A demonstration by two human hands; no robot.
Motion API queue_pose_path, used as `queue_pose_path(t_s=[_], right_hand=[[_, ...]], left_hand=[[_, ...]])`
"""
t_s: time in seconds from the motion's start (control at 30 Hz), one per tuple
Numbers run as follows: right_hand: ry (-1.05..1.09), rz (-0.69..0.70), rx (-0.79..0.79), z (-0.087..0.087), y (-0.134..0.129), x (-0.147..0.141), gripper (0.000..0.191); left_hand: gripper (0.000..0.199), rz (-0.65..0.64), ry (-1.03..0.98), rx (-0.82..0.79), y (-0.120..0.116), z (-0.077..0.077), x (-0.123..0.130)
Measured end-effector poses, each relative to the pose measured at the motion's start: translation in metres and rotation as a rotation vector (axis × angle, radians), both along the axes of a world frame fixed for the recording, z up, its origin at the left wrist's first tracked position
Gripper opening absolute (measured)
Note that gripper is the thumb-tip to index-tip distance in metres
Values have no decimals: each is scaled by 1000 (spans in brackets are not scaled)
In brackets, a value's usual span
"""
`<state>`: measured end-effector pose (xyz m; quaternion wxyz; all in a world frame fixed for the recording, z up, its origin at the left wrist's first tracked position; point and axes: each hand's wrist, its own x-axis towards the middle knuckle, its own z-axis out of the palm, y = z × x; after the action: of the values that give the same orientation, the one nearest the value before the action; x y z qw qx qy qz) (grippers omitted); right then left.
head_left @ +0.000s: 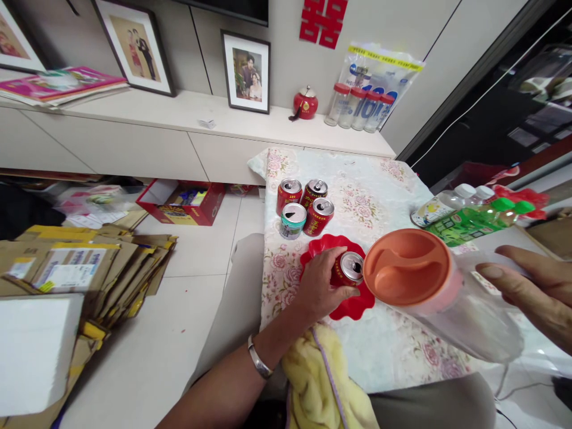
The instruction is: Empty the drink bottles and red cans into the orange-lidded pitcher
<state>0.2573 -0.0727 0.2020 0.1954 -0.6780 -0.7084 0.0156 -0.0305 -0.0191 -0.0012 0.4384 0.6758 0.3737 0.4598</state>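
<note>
My left hand (319,289) is wrapped round a red can (346,269) with an opened top, over a red scalloped plate (357,307). My right hand (531,286), at the right edge, grips the handle of a clear plastic pitcher (482,322). The pitcher is tilted to the left, its orange lid (409,268) beside the can's top. Whether liquid is flowing cannot be made out. Behind the plate stand several cans, among them a red can (319,216) and a teal can (294,221).
Green-capped bottles (482,220) lie or stand at the table's right. A yellow towel (326,375) hangs at the near edge of the flowered tablecloth (357,173). Flattened cardboard (116,280) and a red box (196,208) are on the floor. Glass jars (357,110) line the cabinet.
</note>
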Motion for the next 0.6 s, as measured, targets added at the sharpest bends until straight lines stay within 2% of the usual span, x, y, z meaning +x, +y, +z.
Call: queue_pose_path(t_s=[0.17,0.6], right_hand=[[-59,51,-41,2,-1,-4,56],[-73,55,-41,8,4,-10,57]], left_hand=[[87,-4,-8,-9,0,0,0],[86,8,1,-9,-1,0,1]])
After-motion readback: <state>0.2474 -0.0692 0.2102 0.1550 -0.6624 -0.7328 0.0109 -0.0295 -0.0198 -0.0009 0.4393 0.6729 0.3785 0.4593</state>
